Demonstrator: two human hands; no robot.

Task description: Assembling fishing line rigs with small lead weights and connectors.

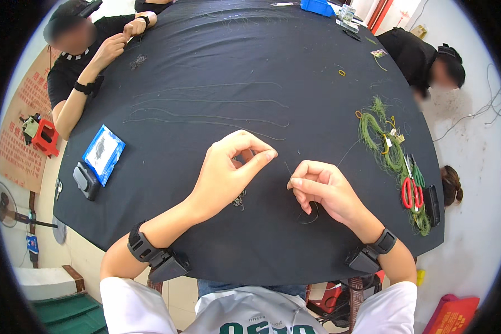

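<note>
My left hand [222,172] is closed in a pinch over the black cloth, thumb against forefinger. Whatever sits at its fingertips is too fine to make out. Beside it, my right hand [327,192] pinches a thin dark thread [316,216], which curls below the fingers; another fine strand [348,153] rises behind that hand. A small tangle of thread [239,200] lies partly hidden by my left hand. Several long threads [206,102] are stretched side by side across the cloth beyond my hands. To the right rests a bundle of green thread [395,161].
Red-handled scissors [411,195], green-handled scissors [418,177] and a black case [431,205] lie at the right. A blue-white packet [103,153] and a grey-black device [87,181] are at the left. People sit at far left [72,67] and far right [423,61]; a blue tray [317,6] stands far back.
</note>
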